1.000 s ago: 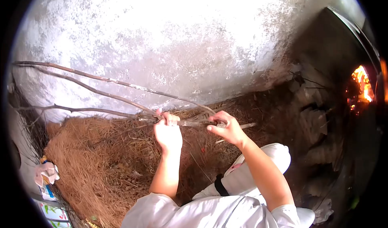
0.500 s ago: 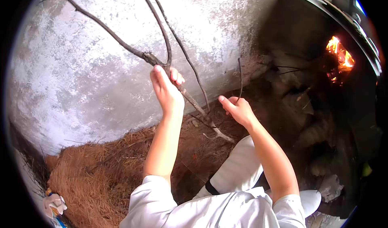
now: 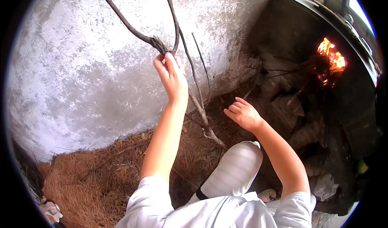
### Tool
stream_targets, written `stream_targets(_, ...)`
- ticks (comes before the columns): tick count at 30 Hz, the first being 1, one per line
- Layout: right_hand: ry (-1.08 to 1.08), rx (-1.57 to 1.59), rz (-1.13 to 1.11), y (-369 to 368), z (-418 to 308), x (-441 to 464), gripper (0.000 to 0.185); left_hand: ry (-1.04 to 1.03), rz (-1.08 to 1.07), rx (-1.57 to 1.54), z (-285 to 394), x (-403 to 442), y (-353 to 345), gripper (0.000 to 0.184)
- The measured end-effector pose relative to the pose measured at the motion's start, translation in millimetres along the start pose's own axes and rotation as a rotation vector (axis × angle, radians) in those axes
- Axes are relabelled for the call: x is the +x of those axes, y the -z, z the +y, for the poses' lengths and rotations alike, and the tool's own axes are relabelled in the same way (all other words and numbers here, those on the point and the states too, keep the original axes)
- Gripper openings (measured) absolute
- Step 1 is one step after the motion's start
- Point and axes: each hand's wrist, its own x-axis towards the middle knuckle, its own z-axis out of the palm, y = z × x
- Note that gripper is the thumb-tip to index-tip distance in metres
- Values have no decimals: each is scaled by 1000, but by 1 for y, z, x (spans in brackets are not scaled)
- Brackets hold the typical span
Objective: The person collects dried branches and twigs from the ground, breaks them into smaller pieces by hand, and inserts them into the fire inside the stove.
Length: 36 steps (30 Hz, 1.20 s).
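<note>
My left hand [image 3: 173,76] is wrapped around a forked dry branch [image 3: 198,106], just below the fork. Its thick stem slants down to the right, the lower end close to my bent knee [image 3: 240,163]. Two longer arms of the branch rise against the wall. A thin twig [image 3: 202,62] stands off the lower stem. To the right of the stem, my right hand [image 3: 244,115] is apart from the branch, its fingers loosely bent and spread, with nothing visible in them.
A fire [image 3: 332,58] burns in the dark stove [image 3: 291,29] at the right, with thin sticks [image 3: 283,71] leading into it. Dry straw [image 3: 89,179] covers the floor at the left beside the whitewashed wall [image 3: 81,86]. A crumpled plastic bag [image 3: 325,187] lies at lower right.
The branch has tilted more upright and shifted, my left hand rising slightly with it. The thin twig, formerly at my right hand, now stands away to the left; my right hand's fingers have loosened.
</note>
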Motion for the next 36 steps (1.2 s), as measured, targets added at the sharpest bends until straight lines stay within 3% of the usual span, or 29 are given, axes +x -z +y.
stream_targets(2,-84,106,-110,-22,5,-11,27,-11,3,8,0,3,7,20)
stream_targets(7,-301,723,-18,-117,-23,-48,20,-6,42,16,-2,6,14,19)
stream_targets(10,-515,1209,-41,-137,-55,-45,23,-7,30,19,-1,5,12,20)
stream_targets(11,-651,1293,-179,-139,-57,-45,24,-15,42,17,-2,5,11,20)
stream_targets(16,-658,1284,-9,-148,-71,-36,20,-13,62,9,-6,10,17,21)
stream_targets(18,-727,1399,-46,-146,-70,-33,20,-10,71,30,-3,10,18,21)
stream_targets(20,-824,1474,-322,-138,-43,-38,25,-1,56,23,-2,9,20,21)
stream_targets(22,-738,1457,-240,-103,-20,-35,30,-16,40,9,0,6,20,21)
stream_targets(24,-662,1450,5,-58,4,-15,30,8,40,-20,3,2,16,21)
stream_targets(28,-585,1083,417,24,26,57,29,47,10,-95,7,0,11,21)
stream_targets(30,-459,1119,602,54,23,95,34,56,32,-89,15,-5,4,28)
stream_targets(33,-403,1276,500,83,10,137,44,87,18,-49,21,-14,4,44)
stream_targets(36,-508,1208,416,72,10,160,24,96,20,-50,30,-22,5,47)
